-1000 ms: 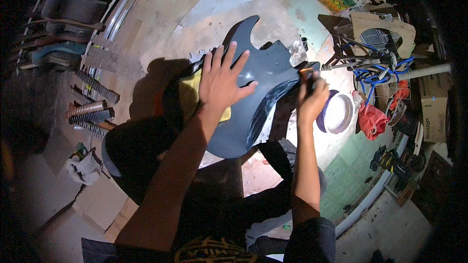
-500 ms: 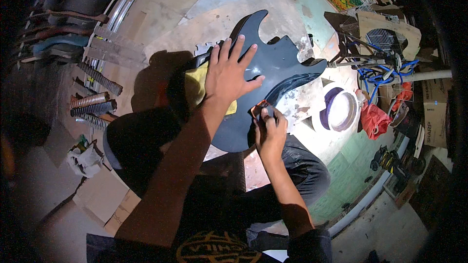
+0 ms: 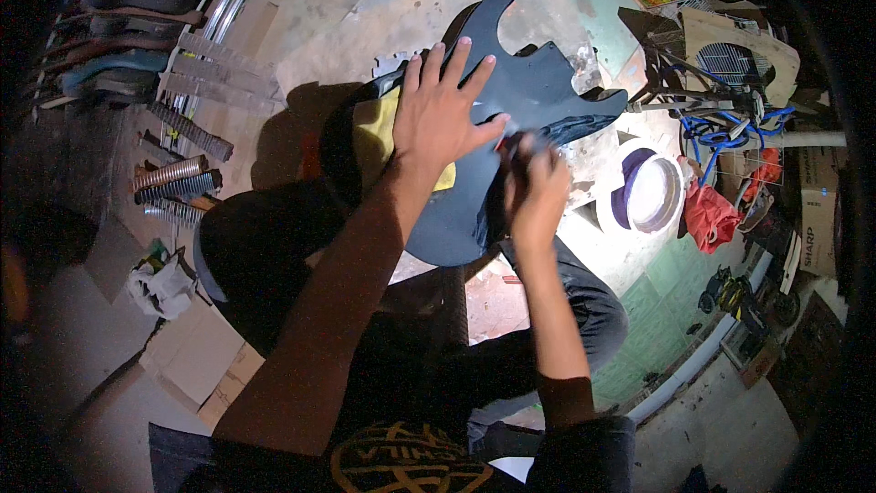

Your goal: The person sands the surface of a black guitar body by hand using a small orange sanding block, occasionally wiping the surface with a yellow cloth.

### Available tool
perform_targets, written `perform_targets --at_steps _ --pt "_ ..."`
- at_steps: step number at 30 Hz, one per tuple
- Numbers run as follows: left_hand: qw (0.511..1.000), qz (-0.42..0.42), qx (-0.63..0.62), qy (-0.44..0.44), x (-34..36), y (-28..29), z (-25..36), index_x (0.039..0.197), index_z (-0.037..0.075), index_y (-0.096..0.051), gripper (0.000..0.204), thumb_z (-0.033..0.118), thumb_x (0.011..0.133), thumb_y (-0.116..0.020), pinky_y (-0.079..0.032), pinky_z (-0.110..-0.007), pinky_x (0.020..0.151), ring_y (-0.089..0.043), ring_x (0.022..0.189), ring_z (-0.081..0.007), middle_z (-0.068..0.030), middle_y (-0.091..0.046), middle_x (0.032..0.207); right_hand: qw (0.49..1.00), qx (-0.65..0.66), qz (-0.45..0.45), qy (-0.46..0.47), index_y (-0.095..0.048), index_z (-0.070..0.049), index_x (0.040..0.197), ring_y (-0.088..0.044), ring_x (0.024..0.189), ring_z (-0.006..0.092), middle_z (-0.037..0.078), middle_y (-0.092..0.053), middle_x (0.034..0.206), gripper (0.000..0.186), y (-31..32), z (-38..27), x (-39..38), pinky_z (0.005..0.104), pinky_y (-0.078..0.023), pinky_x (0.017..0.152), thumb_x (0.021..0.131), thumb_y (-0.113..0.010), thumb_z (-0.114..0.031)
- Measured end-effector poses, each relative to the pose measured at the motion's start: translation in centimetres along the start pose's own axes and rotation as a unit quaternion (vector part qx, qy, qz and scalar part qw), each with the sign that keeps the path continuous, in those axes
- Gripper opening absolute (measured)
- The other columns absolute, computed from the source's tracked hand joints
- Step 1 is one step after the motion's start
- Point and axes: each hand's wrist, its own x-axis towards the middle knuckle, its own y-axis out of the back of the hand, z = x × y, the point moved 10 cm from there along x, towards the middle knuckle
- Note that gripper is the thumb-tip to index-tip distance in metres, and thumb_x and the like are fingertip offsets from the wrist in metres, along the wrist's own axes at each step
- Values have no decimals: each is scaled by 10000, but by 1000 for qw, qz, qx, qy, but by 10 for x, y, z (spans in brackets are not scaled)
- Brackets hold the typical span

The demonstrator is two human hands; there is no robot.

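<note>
A dark grey electric guitar body (image 3: 538,78) lies across my lap, its two horns pointing away and to the right. Pressed flat on its face is my left hand (image 3: 433,123), fingers spread. A yellow cloth (image 3: 372,132) lies against the body, partly under that hand and wrist. My right hand (image 3: 538,196) is at the body's right-hand edge, near the contoured waist, its fingers pinched and smeared by motion. Between them is a small dark piece with an orange-red edge (image 3: 504,141), mostly hidden; its kind is unclear.
To the right stands a white round tub (image 3: 655,196) with purple inside, beside a red cloth or bag (image 3: 712,219) and blue cord (image 3: 707,137). Coiled metal springs (image 3: 173,173) and a white plastic bag (image 3: 162,288) lie on the left, near flattened cardboard (image 3: 192,356).
My right hand has slid away and to the right along the guitar body's edge with the small piece. My left hand stays spread on the body; the whole view has shifted slightly.
</note>
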Motion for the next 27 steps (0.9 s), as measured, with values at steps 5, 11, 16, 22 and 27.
perform_targets --at_steps 5,11,16,22,27 --pt "1000 9 11 0 0 2 -7 1493 251 -526 646 572 934 -568 -287 -535 1177 -414 1406 -351 -110 -443 1567 991 2 -133 -28 -655 -64 1045 -592 1081 430 236 -626 1222 174 -17 -28 -67 534 -451 924 878 -608 -68" --pt "1000 24 13 -5 -1 -1 -4 1464 261 -563 624 568 922 -593 -314 -518 1167 -448 1387 -337 -111 -467 1553 986 -160 3 55 -636 -82 1180 -532 1109 443 232 -578 1227 285 -1 -3 6 577 -400 932 895 -638 -89" --pt "999 33 12 -2 -1 3 -6 1462 260 -562 621 568 924 -590 -317 -521 1163 -456 1376 -341 -110 -474 1546 996 23 -82 -41 -652 -100 1225 -538 1109 416 228 -584 1229 321 -16 17 -80 530 -416 918 910 -695 -144" --pt "1000 30 8 -1 -3 1 -6 1467 267 -555 621 565 923 -593 -315 -530 1167 -458 1369 -343 -101 -474 1547 997 36 44 50 -628 -52 1256 -532 1089 410 219 -580 1207 394 0 -2 -44 490 -432 929 874 -720 -28" --pt "999 45 3 -2 -1 2 -5 1457 262 -567 635 568 902 -616 -319 -527 1163 -463 1363 -345 -102 -484 1536 998 23 -3 59 -609 -68 1288 -548 1091 408 250 -593 1190 475 7 -4 -137 488 -431 954 839 -757 -24"
